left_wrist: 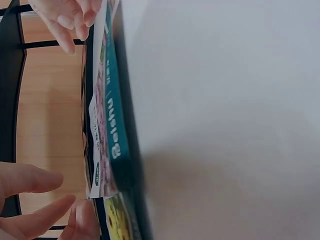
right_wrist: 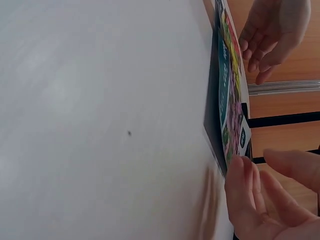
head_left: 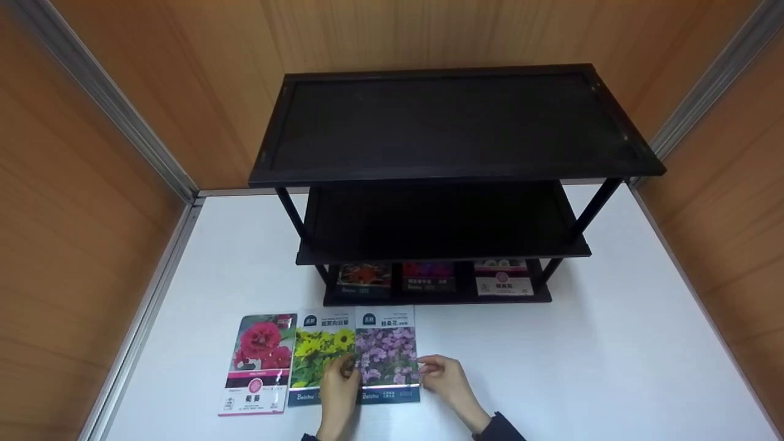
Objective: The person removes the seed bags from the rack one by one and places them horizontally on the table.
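Three flower seed packets lie in a row on the white table. At the left is a packet with red-pink blooms [head_left: 262, 346], then a yellow-flower packet [head_left: 307, 349], then a purple-flower packet [head_left: 387, 352] beside it. My left hand [head_left: 339, 389] is over the seam between the yellow and purple packets, its thumb and fingers apart in the left wrist view. At the purple packet's right edge is my right hand [head_left: 446, 381], fingertips [right_wrist: 235, 167] right at that edge and the thumb held away. Neither hand grips a packet.
A black three-tier shelf [head_left: 453, 128] stands behind the packets. On its bottom tier lie an orange-flower packet [head_left: 365, 275], a magenta-flower packet [head_left: 429, 277] and a white-labelled packet [head_left: 503, 283]. Wooden panels [head_left: 429, 37] enclose the white table [head_left: 582, 367] at the back and sides.
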`<state>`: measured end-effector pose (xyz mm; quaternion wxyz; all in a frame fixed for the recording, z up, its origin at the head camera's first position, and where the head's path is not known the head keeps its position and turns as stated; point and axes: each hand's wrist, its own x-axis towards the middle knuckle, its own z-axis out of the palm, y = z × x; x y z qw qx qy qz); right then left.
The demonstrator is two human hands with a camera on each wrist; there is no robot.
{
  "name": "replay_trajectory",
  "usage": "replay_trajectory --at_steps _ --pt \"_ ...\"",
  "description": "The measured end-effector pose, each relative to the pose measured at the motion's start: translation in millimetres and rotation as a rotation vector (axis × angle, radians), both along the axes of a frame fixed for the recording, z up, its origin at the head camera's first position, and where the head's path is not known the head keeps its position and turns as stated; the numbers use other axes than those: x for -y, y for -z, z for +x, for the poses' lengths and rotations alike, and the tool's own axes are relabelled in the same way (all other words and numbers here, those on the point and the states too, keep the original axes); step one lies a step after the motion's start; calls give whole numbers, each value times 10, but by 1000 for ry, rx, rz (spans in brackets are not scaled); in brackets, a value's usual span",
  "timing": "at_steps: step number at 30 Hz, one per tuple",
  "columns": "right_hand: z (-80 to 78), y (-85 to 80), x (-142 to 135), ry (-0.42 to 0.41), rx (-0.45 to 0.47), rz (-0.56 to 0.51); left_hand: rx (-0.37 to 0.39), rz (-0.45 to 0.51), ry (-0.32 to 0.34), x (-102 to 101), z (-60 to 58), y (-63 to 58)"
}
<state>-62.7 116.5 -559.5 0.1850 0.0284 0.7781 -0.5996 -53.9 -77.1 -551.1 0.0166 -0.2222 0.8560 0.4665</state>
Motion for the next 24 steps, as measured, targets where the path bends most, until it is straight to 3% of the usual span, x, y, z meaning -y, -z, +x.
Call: replay_trajectory --at_steps 9,16,24 --pt "-134 -73 22 3 6 -83 -113 -4 19 -12 -116 -69" --pt "-287 -164 64 -1 4 -145 -214 -18 43 55 -291 -120" --pt "-488 -189 110 -1 -21 -159 -234 -10 53 113 -525 -177"
